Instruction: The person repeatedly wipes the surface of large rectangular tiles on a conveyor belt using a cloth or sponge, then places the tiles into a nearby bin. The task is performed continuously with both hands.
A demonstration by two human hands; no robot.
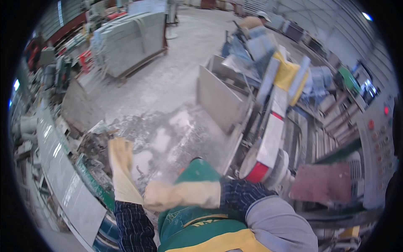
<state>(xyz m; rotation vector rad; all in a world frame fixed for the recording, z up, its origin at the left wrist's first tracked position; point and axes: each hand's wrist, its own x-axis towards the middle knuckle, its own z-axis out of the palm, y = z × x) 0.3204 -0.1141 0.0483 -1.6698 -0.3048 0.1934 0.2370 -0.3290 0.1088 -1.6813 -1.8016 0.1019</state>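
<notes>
Both my hands wear cream work gloves. My left hand (120, 161) is raised in front of me, its fingers straight and together, pointing up, with nothing in it. My right hand (181, 195) reaches across my chest, curled into a fist at the left wrist, and appears to grip the cuff of the left glove (128, 191). Dark checked sleeves and a green and yellow apron (197, 229) fill the lower edge. Below the hands lies a wet grey floor with stone rubble (138, 126).
A stone-working machine (273, 126) with a red and white head stands to the right, beside a control panel (378, 138) with red buttons. A grey slab (218, 98) leans upright ahead. Stacked slabs (130, 40) stand far left. A dark red slab (323, 182) lies right. A person in a white cap (262, 17) works far back.
</notes>
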